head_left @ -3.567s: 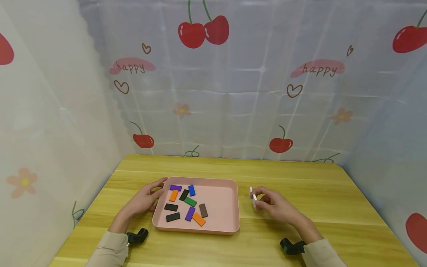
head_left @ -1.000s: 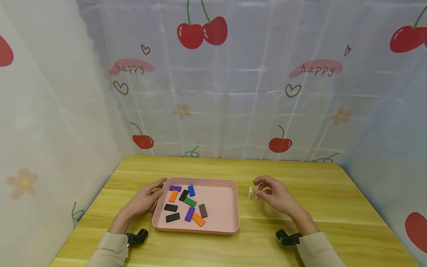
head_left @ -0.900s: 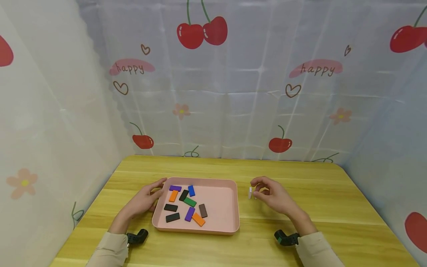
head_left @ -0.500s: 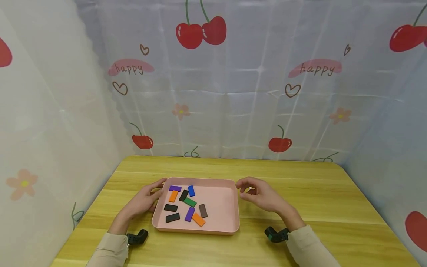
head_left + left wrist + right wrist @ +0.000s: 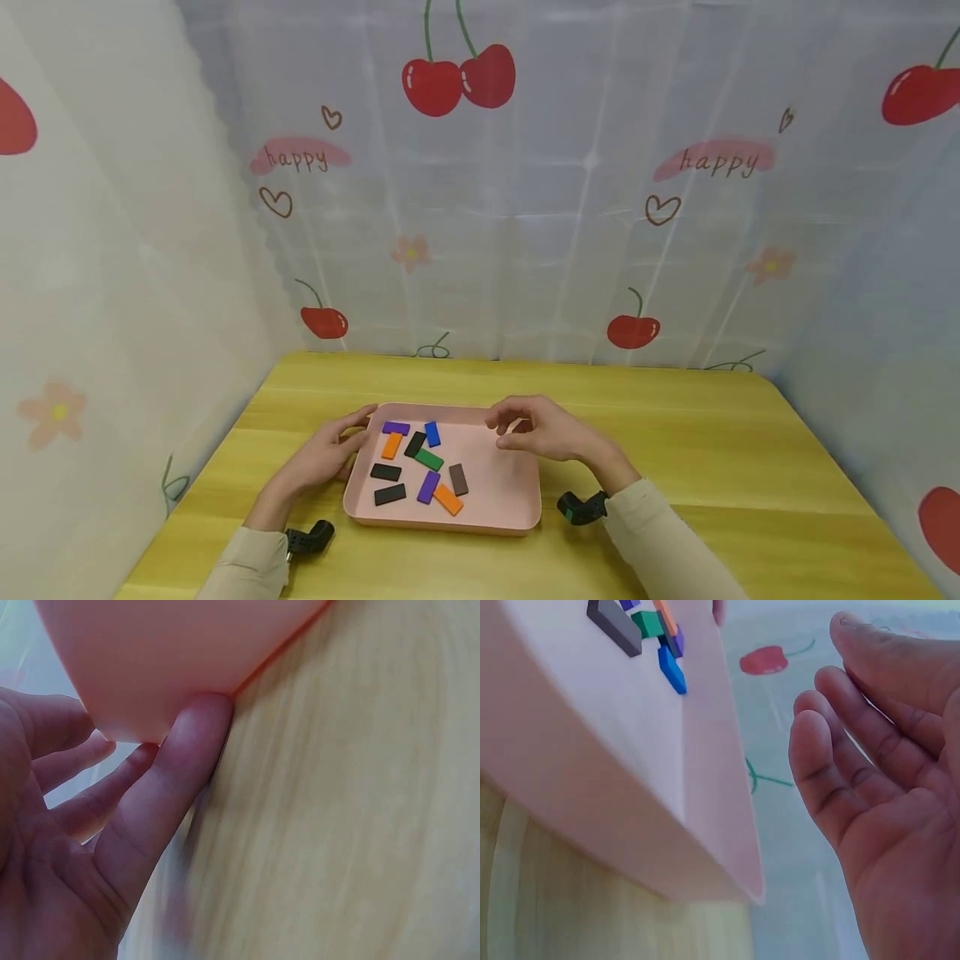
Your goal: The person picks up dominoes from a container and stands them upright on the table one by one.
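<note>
A shallow pink tray [image 5: 491,527] sits on the wooden table with several loose dominoes in its left and middle part, among them a green domino [image 5: 429,459], a blue domino [image 5: 432,434] and a brown domino [image 5: 458,479]. My left hand [image 5: 322,457] rests at the tray's left side; in the left wrist view its thumb and fingertips touch the outer wall near a corner. Over the tray's right side hovers my right hand [image 5: 543,429], fingers loosely bent and holding nothing, as the right wrist view also shows. The white dominoes seen earlier are hidden behind this hand.
The yellow wood-grain table [image 5: 697,433] stretches beyond the tray on every side. White curtains printed with cherries [image 5: 457,79] enclose the back and both sides. A black wrist camera [image 5: 581,507] is worn on the right wrist, another on the left.
My right hand has left the upright white dominoes on the table and moved leftwards, over the tray's right side. My left hand and the dominoes in the tray have stayed in place.
</note>
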A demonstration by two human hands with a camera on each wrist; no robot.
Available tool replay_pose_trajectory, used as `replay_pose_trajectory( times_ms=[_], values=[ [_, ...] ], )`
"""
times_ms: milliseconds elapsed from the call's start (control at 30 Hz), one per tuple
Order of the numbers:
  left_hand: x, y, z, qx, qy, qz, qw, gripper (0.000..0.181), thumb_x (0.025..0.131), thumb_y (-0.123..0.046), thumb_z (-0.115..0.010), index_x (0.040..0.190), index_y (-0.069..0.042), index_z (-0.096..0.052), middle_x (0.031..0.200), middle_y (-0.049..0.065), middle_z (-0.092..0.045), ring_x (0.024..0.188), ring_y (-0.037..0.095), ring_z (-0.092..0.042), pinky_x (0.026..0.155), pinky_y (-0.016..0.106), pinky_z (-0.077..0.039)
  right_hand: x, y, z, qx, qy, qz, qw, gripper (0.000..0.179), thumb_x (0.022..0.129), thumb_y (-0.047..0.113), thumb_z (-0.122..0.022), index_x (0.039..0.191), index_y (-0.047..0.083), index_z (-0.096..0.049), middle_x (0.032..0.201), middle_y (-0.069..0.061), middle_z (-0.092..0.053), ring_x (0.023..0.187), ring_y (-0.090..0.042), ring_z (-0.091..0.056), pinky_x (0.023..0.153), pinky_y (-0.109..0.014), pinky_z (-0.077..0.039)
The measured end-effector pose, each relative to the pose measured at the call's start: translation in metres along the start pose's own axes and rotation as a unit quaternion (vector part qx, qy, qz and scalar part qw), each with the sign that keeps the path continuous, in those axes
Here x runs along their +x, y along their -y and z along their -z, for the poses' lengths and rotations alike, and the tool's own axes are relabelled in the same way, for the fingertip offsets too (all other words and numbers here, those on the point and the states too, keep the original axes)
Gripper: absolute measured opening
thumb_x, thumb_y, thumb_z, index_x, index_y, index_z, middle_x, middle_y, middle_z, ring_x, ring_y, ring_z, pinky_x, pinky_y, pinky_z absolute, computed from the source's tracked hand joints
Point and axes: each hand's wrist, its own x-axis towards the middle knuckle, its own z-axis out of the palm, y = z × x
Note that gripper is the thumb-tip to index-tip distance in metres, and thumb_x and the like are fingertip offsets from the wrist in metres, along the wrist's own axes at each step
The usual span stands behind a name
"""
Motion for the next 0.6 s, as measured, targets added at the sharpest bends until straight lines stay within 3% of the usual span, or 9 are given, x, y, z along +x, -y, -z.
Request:
replay_pose_trajectory(
  times_ms=[300, 467, 600],
  values=[
    [-0.001, 0.002, 0.0, -0.013, -0.005, 0.007, 0.9999, 0.055, 0.11, -0.025, -0.051, 0.162, -0.028, -0.035, 0.161, 0.021, -0.038, 0.121, 0.034, -0.064, 0.075, 0.044, -0.065, 0.033, 0.005, -0.017, -0.002, 0.049, 0.004, 0.9988, 0.023, 0.097, 0.013, -0.072, 0.12, 0.016, -0.072, 0.12, -0.014, -0.071, 0.101, -0.014, -0.064, 0.094, -0.034, -0.057],
    [0.0, 0.003, -0.001, -0.01, 0.0, 0.01, 0.9999, 0.054, 0.11, -0.025, -0.05, 0.162, -0.029, -0.035, 0.161, 0.021, -0.038, 0.123, 0.035, -0.062, 0.076, 0.043, -0.065, 0.046, 0.0, -0.026, -0.01, 0.089, 0.0, 0.996, 0.024, 0.098, 0.01, -0.071, 0.121, 0.008, -0.072, 0.118, -0.011, -0.072, 0.099, -0.012, -0.062, 0.091, -0.029, -0.056],
    [-0.001, 0.003, 0.0, -0.013, 0.0, 0.012, 0.9999, 0.054, 0.111, -0.024, -0.05, 0.162, -0.028, -0.034, 0.161, 0.021, -0.037, 0.124, 0.036, -0.062, 0.076, 0.044, -0.065, 0.054, -0.005, -0.034, -0.012, 0.102, -0.008, 0.9946, 0.023, 0.097, 0.01, -0.072, 0.119, 0.01, -0.074, 0.113, -0.004, -0.073, 0.097, -0.013, -0.063, 0.087, -0.025, -0.056]
  ],
)
